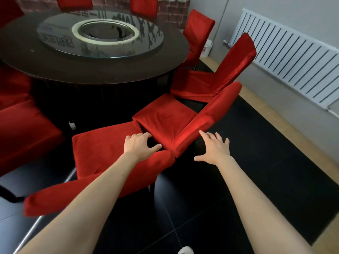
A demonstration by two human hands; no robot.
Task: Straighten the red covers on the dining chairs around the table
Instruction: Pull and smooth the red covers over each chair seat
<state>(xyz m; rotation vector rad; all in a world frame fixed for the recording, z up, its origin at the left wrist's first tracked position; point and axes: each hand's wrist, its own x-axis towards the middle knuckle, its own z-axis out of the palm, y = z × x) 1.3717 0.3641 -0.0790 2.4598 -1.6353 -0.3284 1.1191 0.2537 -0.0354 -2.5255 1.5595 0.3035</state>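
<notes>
Both hands spread, gripping nothing. Left hand hovers at the gap beside the seat corner of the middle chair's red cover; right hand reaches toward its backrest, contact unclear. Cover looks like soft, light, velvety cloth, probably slides easily, so pinch hem or corners. More red chairs ring the round table.
</notes>
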